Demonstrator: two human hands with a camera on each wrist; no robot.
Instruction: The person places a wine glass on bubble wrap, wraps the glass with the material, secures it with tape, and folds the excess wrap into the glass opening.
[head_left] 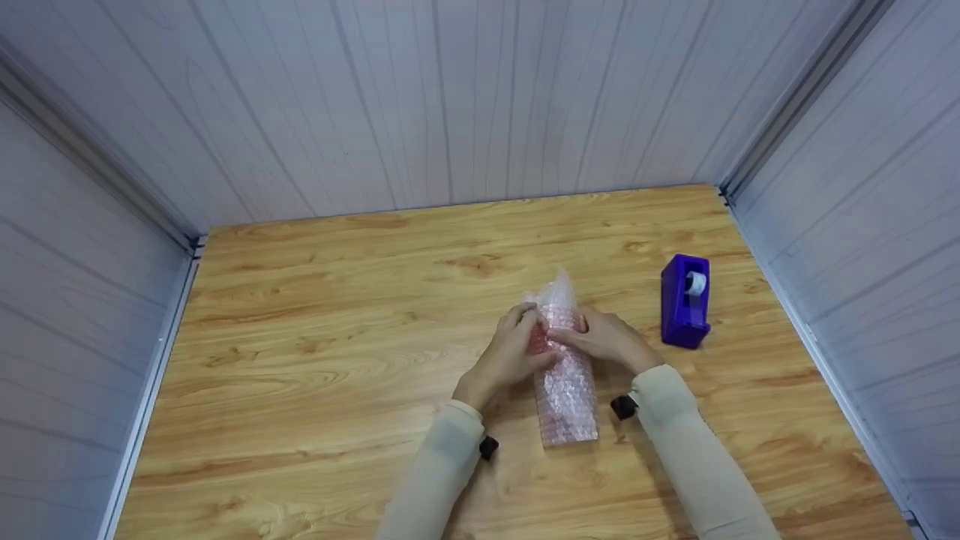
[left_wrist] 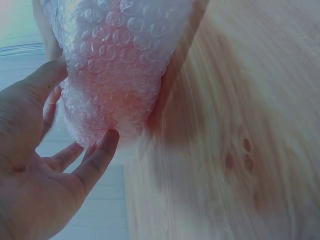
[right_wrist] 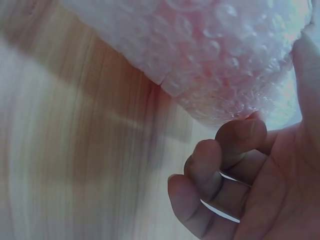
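A long package of clear bubble wrap (head_left: 568, 397) with something red or pink showing through lies on the table, its loose end of wrap pointing away. My left hand (head_left: 514, 349) grips its left side near the far end. In the left wrist view the thumb and fingertips press on the bubbles of the wrap (left_wrist: 115, 60). From the other side my right hand (head_left: 606, 339) holds the same end, thumb over the top. The right wrist view shows curled fingers (right_wrist: 245, 131) at the lower edge of the wrap. What is inside is hidden by the bubbles.
A purple tape dispenser (head_left: 679, 307) with a white roll stands to the right of the package. The wood-grain table (head_left: 315, 360) is bounded by pale panel walls (head_left: 465, 105) at the back and both sides. Small black wrist cameras (head_left: 622, 407) sit by the sleeves.
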